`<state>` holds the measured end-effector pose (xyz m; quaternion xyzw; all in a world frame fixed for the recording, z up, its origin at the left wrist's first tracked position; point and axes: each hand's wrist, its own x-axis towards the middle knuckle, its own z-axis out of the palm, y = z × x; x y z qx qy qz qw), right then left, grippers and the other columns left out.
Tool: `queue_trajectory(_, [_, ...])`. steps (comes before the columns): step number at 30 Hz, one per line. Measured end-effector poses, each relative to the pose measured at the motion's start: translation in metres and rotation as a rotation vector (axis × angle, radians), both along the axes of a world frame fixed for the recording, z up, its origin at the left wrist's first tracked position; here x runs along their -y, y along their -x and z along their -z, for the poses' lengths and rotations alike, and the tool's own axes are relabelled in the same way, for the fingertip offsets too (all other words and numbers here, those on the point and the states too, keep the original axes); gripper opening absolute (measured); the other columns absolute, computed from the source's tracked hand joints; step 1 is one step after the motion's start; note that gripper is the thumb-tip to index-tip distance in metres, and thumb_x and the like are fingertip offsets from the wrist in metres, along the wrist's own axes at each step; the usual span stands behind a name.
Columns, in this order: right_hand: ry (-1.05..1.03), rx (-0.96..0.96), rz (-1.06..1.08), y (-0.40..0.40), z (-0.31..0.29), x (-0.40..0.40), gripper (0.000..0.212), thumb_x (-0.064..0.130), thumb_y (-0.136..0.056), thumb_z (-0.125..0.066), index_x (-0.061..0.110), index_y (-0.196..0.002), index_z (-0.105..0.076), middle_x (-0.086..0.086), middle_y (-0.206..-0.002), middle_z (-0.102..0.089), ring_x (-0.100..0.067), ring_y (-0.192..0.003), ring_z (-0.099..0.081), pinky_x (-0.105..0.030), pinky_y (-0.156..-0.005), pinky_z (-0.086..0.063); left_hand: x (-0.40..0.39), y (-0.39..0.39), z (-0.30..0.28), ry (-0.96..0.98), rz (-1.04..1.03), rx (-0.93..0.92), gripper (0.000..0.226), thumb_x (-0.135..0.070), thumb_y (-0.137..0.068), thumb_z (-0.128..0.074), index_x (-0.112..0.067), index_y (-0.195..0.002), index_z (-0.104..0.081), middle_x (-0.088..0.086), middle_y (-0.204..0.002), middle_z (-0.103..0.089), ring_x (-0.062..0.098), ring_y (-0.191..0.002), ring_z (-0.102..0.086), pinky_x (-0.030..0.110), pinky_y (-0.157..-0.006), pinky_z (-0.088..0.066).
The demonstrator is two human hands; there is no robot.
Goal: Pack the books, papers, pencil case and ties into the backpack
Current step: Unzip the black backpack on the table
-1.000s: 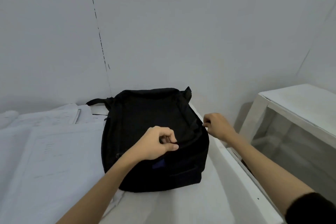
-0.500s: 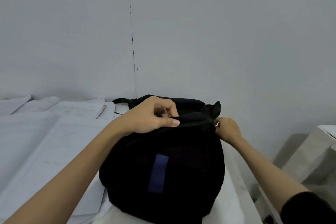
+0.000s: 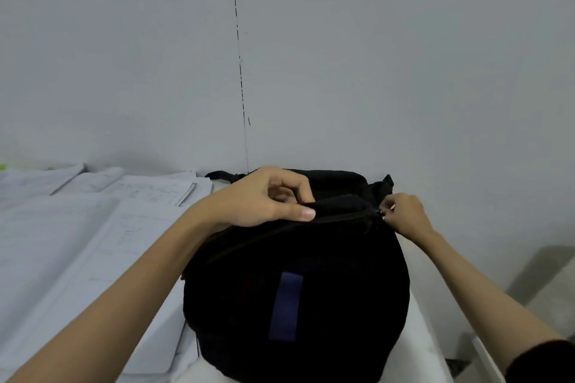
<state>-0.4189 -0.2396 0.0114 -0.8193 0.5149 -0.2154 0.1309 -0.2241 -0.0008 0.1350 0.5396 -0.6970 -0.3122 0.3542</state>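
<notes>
Head view: backpack [image 3: 311, 274] upright as before.

Grey wall [image 3: 373, 56], bare, with thin dashed dark line [image 3: 239, 56] running vertically. White table [image 3: 423, 348] below. Pale furniture [image 3: 550, 283] at right, blurred.

a: can you tell what the right hand [image 3: 404, 214] is pinching at the top right corner of the backpack [image 3: 295, 289]? there's a tiny pale glint there, way too small for me to name.

b: nope. the bag's near end runs off the bottom edge too, and the left hand [image 3: 264, 199] hides the fabric it pinches. writing on the papers [image 3: 77, 242] is too faint to read, and they run off the left edge.
</notes>
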Motion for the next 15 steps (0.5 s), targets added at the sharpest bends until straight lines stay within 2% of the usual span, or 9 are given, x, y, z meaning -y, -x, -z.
queue_trajectory(2, [0.015, 0.098, -0.059, -0.002, -0.010, -0.013, 0.015, 0.001, -0.081, -0.058, 0.008, -0.079, -0.071, -0.003, -0.077, -0.067, -0.018, -0.073, -0.057, -0.023, -0.067, -0.035, 0.013, -0.007, 0.006, 0.047, -0.116, -0.009, 0.022, -0.010, -0.082, -0.071, -0.023, -0.068, -0.062, -0.018, -0.054, -0.054, 0.003, -0.054, -0.043, 0.012, -0.061, -0.036])
queue_trajectory(5, [-0.020, 0.311, -0.173, -0.014, -0.035, -0.049, 0.017, 0.008, -0.084, -0.064, 0.020, -0.073, -0.071, 0.005, -0.076, -0.069, -0.010, -0.069, -0.059, -0.022, -0.069, -0.040, 0.043, -0.014, 0.026, 0.085, -0.336, 0.040, 0.018, -0.015, -0.081, -0.072, -0.026, -0.070, -0.063, -0.017, -0.060, -0.056, 0.001, -0.051, -0.042, 0.013, -0.060, -0.037])
queue_trajectory(8, [-0.127, 0.546, -0.269, -0.034, -0.053, -0.093, 0.017, 0.015, -0.086, -0.066, 0.023, -0.072, -0.072, 0.008, -0.076, -0.071, -0.011, -0.077, -0.064, -0.022, -0.075, -0.048, 0.057, -0.025, 0.059, -0.012, -0.481, 0.083, 0.009, -0.019, -0.080, -0.073, -0.022, -0.076, -0.066, -0.010, -0.072, -0.059, -0.001, -0.059, -0.048, 0.018, -0.069, -0.040])
queue_trajectory(10, [-0.134, 0.608, -0.309, -0.055, -0.063, -0.119, 0.016, 0.023, -0.086, -0.065, 0.022, -0.072, -0.072, 0.008, -0.070, -0.070, -0.009, -0.074, -0.065, -0.022, -0.075, -0.048, 0.047, -0.038, 0.078, -0.110, -0.509, 0.046, 0.010, -0.024, -0.082, -0.072, -0.016, -0.086, -0.069, -0.006, -0.076, -0.060, 0.002, -0.066, -0.051, 0.020, -0.075, -0.041])
queue_trajectory(13, [-0.034, 0.408, -0.368, -0.099, -0.067, -0.154, 0.015, 0.028, -0.087, -0.064, 0.023, -0.074, -0.070, 0.014, -0.066, -0.063, -0.004, -0.069, -0.057, -0.022, -0.069, -0.042, 0.004, -0.066, 0.093, -0.222, -0.542, -0.108, 0.020, -0.031, -0.084, -0.069, -0.019, -0.100, -0.069, -0.007, -0.087, -0.062, 0.003, -0.079, -0.058, 0.015, -0.072, -0.045])
queue_trajectory(15, [0.015, 0.243, -0.446, -0.139, -0.061, -0.179, 0.015, 0.029, -0.088, -0.061, 0.021, -0.078, -0.071, 0.015, -0.066, -0.062, -0.005, -0.069, -0.055, -0.028, -0.076, -0.043, -0.038, -0.098, 0.095, -0.212, -0.620, -0.170, 0.015, -0.030, -0.086, -0.067, -0.022, -0.100, -0.069, -0.006, -0.095, -0.065, 0.004, -0.083, -0.059, 0.013, -0.067, -0.046])
